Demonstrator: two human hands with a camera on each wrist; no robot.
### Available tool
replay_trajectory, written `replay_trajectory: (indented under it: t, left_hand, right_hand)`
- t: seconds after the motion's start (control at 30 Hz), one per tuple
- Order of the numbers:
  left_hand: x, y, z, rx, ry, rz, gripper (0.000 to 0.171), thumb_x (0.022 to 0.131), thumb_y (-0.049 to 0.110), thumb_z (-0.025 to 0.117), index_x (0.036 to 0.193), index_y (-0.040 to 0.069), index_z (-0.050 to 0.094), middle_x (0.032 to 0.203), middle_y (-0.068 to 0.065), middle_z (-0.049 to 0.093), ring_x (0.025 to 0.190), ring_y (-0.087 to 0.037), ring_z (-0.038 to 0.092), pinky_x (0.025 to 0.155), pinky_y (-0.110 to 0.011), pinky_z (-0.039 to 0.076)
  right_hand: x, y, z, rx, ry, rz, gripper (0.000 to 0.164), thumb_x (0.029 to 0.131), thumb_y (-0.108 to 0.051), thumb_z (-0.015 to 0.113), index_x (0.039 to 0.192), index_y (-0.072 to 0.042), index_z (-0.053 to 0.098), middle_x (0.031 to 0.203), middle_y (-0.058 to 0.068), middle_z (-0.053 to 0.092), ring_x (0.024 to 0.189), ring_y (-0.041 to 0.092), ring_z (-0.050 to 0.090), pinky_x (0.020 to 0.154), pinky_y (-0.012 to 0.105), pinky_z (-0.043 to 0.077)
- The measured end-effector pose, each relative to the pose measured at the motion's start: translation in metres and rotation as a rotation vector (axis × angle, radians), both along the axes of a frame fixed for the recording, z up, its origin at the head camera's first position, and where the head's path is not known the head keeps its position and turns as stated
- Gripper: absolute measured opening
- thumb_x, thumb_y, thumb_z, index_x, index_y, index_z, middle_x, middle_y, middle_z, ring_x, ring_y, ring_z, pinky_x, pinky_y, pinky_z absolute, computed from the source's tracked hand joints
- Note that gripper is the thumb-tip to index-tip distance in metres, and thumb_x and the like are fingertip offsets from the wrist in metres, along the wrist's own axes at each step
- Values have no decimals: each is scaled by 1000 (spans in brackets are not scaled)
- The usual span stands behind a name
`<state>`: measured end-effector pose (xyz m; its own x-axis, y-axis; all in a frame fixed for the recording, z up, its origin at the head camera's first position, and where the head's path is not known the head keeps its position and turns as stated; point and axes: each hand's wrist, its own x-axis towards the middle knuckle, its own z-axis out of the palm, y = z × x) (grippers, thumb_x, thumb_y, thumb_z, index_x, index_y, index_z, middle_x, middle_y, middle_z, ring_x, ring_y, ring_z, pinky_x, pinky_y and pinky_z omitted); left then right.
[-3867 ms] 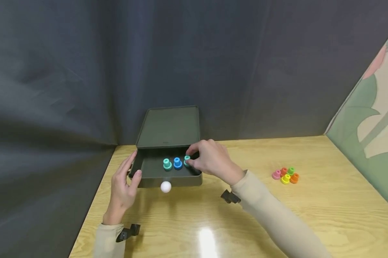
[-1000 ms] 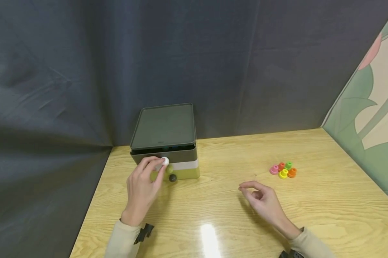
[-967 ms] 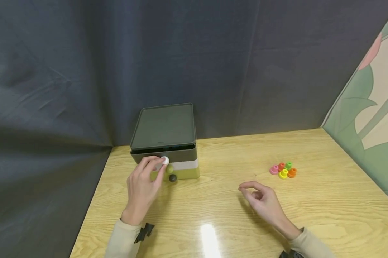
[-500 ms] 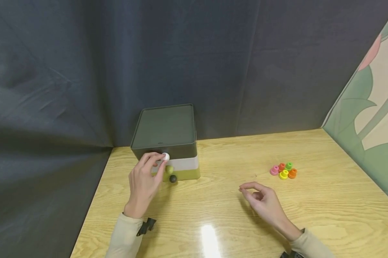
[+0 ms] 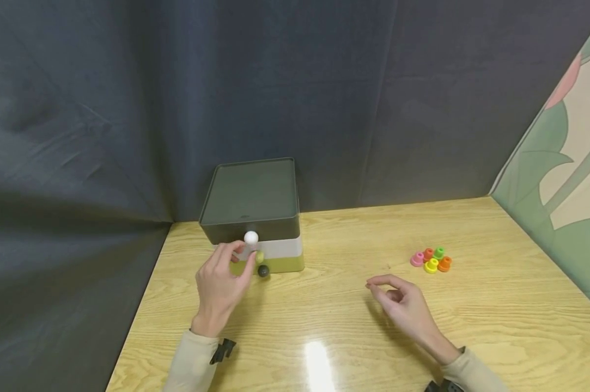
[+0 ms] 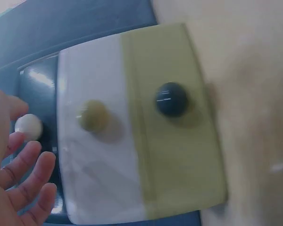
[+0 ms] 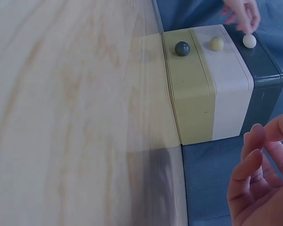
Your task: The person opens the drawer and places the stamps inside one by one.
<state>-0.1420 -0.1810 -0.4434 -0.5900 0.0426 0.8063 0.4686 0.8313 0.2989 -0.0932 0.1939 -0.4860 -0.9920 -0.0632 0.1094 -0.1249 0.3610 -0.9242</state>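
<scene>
A small drawer box stands at the back left of the table, its dark green top drawer (image 5: pixel 275 228) pushed in flush. Below come a white drawer (image 5: pixel 282 249) and a yellow-green one (image 5: pixel 286 264). Each front bears a round knob: white (image 5: pixel 251 237), yellow-green (image 6: pixel 94 116) and dark (image 6: pixel 171 99). My left hand (image 5: pixel 221 283) is just below the white knob, thumb and fingers apart, holding nothing. My right hand (image 5: pixel 406 310) hovers over the table with loosely curled fingers and nothing in them. The pegs put in the top drawer are hidden.
Several colourful pegs, among them a yellow one (image 5: pixel 431 265) and a pink one (image 5: pixel 417 259), stand grouped on the wooden table (image 5: pixel 344 326) at the right. A dark curtain (image 5: pixel 334 109) hangs behind, and a floral panel (image 5: pixel 569 207) borders the right side.
My right hand has left the blue and teal pegs in the drawer and moved right. My left hand has pushed the drawer shut by its white knob, then let go and dropped slightly.
</scene>
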Motion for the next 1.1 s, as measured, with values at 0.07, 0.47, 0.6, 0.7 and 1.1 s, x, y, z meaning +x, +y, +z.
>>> replay_trajectory:
  t: [0.07, 0.47, 0.6, 0.7, 1.1]
  left_hand:
    - [0, -1, -7, -36, -22, 4, 23, 87, 26, 83, 97, 7, 76, 88, -5, 76, 64, -18, 68, 51, -32, 50]
    - [-7, 2, -28, -142, -147, 66, 31, 81, 30, 90, 104, 13, 79, 93, -2, 78, 62, -21, 67, 50, -34, 48]
    - [-7, 3, -26, -133, -133, 78, 29, 80, 29, 90, 102, 13, 80, 89, -2, 78, 61, -21, 67, 49, -34, 47]
    - [-4, 2, -25, -117, -116, 83, 27, 79, 30, 89, 99, 14, 81, 84, 0, 77, 59, -17, 65, 51, -33, 46]
    - [15, 1, -27, -130, -72, 50, 26, 76, 31, 88, 94, 13, 82, 73, 2, 75, 53, -10, 60, 52, -29, 42]
  right_hand:
    - [0, 1, 0, 3, 4, -2, 19, 103, -11, 68, 119, -3, 76, 51, -6, 51, 43, -2, 35, 38, 23, 34]
    - [1, 2, 2, -7, -26, -1, 21, 103, -12, 68, 120, -2, 75, 51, -9, 50, 43, 0, 37, 38, 23, 34]
    - [0, 2, 3, -14, -26, 11, 22, 103, -12, 69, 120, -1, 75, 50, -11, 47, 43, -1, 35, 37, 22, 32]
    - [0, 2, 3, -17, -25, 15, 22, 103, -13, 69, 120, 0, 74, 51, -7, 51, 43, 0, 36, 37, 22, 32]
    - [1, 7, 4, -13, -28, -3, 23, 103, -12, 69, 121, 1, 74, 54, 3, 57, 45, 1, 38, 39, 23, 34]
